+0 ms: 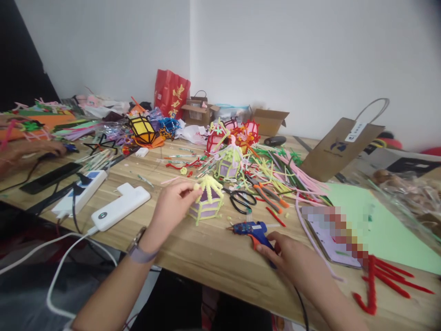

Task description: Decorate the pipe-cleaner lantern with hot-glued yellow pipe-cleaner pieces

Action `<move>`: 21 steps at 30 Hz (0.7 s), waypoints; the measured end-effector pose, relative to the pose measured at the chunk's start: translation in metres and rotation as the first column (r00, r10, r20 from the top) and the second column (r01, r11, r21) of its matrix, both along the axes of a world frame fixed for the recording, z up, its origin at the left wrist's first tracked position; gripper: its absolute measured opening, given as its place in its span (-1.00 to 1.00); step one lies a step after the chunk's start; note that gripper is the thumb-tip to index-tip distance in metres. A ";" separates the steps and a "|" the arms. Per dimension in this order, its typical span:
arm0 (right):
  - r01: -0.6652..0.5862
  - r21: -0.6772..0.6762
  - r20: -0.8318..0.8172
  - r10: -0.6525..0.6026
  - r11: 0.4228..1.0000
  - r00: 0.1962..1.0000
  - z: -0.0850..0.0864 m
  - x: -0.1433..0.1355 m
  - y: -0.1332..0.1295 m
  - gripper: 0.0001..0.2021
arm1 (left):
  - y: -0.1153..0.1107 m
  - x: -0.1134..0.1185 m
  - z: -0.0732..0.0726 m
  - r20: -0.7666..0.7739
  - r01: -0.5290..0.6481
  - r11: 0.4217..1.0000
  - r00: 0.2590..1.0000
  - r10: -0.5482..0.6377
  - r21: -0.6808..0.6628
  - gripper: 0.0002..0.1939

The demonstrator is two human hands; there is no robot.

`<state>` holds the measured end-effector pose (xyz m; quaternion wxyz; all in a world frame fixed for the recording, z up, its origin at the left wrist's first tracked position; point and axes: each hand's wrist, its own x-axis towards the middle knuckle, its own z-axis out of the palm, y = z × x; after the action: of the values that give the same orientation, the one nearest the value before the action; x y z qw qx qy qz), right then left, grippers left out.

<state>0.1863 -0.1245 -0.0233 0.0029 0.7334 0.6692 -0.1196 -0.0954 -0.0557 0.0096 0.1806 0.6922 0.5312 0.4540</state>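
Observation:
My left hand [175, 204] pinches the roof edge of a small lantern [206, 209] with pale-yellow fuzzy pipe-cleaner ribs and purple panels; it stands upright on the table. The fingertips cover part of its left side. My right hand [289, 257] is closed around the handle of a blue glue gun [250, 228] with an orange trigger. Its nozzle points left, towards the lantern but apart from it. Black-handled scissors [243, 201] lie just behind the glue gun, with orange-handled pliers [270, 195] to their right.
More lanterns, one yellow and black [142, 130], stand behind among heaps of pipe cleaners [285, 168]. A white power adapter [120, 209] and power strip [80, 193] lie left. Right are a phone [320, 239], green sheet [389, 225] and paper bag [339, 151]. Another person's hand [44, 149] is far left.

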 end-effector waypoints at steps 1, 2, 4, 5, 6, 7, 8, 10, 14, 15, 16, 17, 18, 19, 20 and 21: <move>-0.003 0.017 0.002 0.003 1.000 1.000 -0.004 -0.003 -0.001 -0.61 | -0.001 0.005 -0.002 -0.001 -0.028 0.999 1.000 0.028 -0.021 -0.86; -0.004 0.026 0.005 0.004 1.000 1.000 -0.007 -0.004 -0.002 -0.61 | -0.003 0.011 -0.005 0.024 -0.085 0.996 0.996 0.085 -0.022 -0.89; -0.012 0.020 0.007 0.011 1.000 1.000 -0.013 -0.004 -0.001 -0.63 | -0.006 0.022 -0.012 0.006 -0.177 0.984 0.984 0.177 0.008 -0.80; -0.019 0.015 0.003 0.019 1.000 1.000 -0.016 -0.003 0.000 -0.64 | -0.008 0.026 -0.016 -0.015 -0.204 0.978 0.979 0.205 0.040 -0.83; -0.028 0.016 0.000 0.028 0.999 1.000 -0.018 -0.002 0.001 -0.65 | -0.008 0.029 -0.019 -0.036 -0.214 0.974 0.976 0.217 0.070 -0.86; -0.037 0.022 -0.001 0.037 0.999 0.999 -0.019 -0.001 0.001 -0.66 | -0.008 0.031 -0.022 -0.054 -0.219 0.971 0.973 0.225 0.100 -0.89; -0.046 0.030 0.000 0.046 0.999 0.999 -0.021 0.000 0.002 -0.66 | -0.008 0.032 -0.024 -0.067 -0.219 0.968 0.971 0.229 0.125 -0.91; -0.056 0.040 0.013 0.055 0.998 0.998 -0.023 0.002 0.002 -0.67 | -0.007 0.032 -0.027 -0.080 -0.223 0.963 0.968 0.237 0.153 -0.91; -0.059 0.035 0.031 0.058 0.998 0.998 -0.024 0.001 0.001 -0.68 | -0.004 0.030 -0.028 -0.083 -0.247 0.959 0.962 0.260 0.136 -0.80; -0.060 0.033 0.029 0.060 0.998 0.998 -0.024 0.001 0.000 -0.67 | -0.003 0.029 -0.028 -0.075 -0.252 0.960 0.962 0.262 0.122 -0.78; -0.062 0.031 0.024 0.061 0.998 0.998 -0.025 0.001 0.000 -0.67 | -0.001 0.028 -0.028 -0.065 -0.252 0.961 0.963 0.260 0.112 -0.75; -0.064 0.029 0.018 0.064 0.998 0.998 -0.025 0.002 0.000 -0.67 | 0.000 0.027 -0.028 -0.052 -0.250 0.962 0.965 0.257 0.109 -0.74; -0.067 0.029 0.012 0.066 0.997 0.998 -0.024 0.002 -0.001 -0.67 | 0.002 0.026 -0.028 -0.037 -0.248 0.962 0.967 0.254 0.115 -0.73; -0.068 0.030 0.009 0.067 0.997 0.998 -0.024 0.002 -0.001 -0.67 | 0.004 0.024 -0.028 -0.020 -0.248 0.960 0.967 0.253 0.126 -0.73; -0.065 0.030 0.008 0.065 0.997 0.998 -0.024 0.003 -0.001 -0.67 | 0.005 0.022 -0.028 -0.003 -0.251 0.958 0.967 0.254 0.137 -0.73; -0.061 0.029 0.010 0.061 0.998 0.998 -0.023 0.003 -0.002 -0.68 | 0.007 0.021 -0.029 0.014 -0.253 0.957 0.967 0.254 0.140 -0.73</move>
<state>0.1891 -0.1262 -0.0466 -0.0013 0.7131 0.6930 -0.1064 -0.0747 -0.0487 -0.0191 0.0705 0.6303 0.5826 0.5083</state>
